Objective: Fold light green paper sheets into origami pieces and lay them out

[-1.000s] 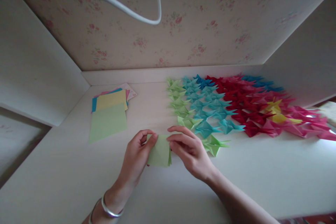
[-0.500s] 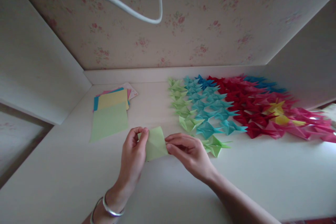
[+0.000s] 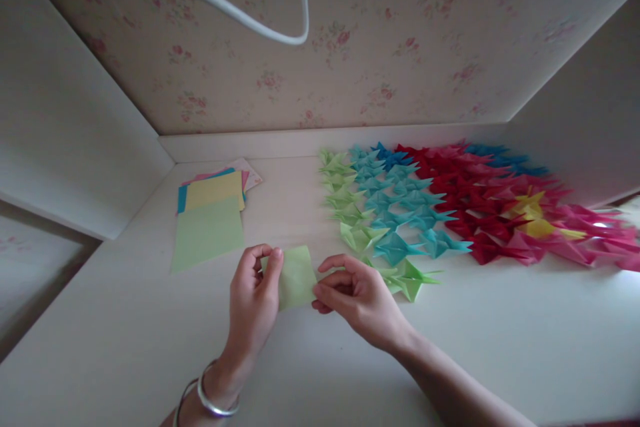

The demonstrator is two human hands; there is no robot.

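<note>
A folded piece of light green paper (image 3: pixel 297 278) is held up above the white desk. My left hand (image 3: pixel 256 297) pinches its left edge, thumb in front and fingers curled behind. At the lower right edge, the thumb and a finger of my right hand (image 3: pixel 357 297) close on the paper, while the index finger arches away from it. Beyond my right hand lies a folded green paper crane (image 3: pixel 409 279), partly hidden by that hand. Behind my left hand, a flat green sheet (image 3: pixel 209 233) overlaps a small stack of coloured paper.
Rows of folded cranes in green, turquoise (image 3: pixel 395 247), red (image 3: pixel 487 247), pink and blue cover the right side of the desk (image 3: pixel 320 373). Yellow cranes (image 3: pixel 535 217) lie among them. A white cable (image 3: pixel 240 17) hangs in front of the floral wall.
My right index finger has lifted off the paper's right edge, and my right grip now sits at its lower right. The green paper has shifted slightly down.
</note>
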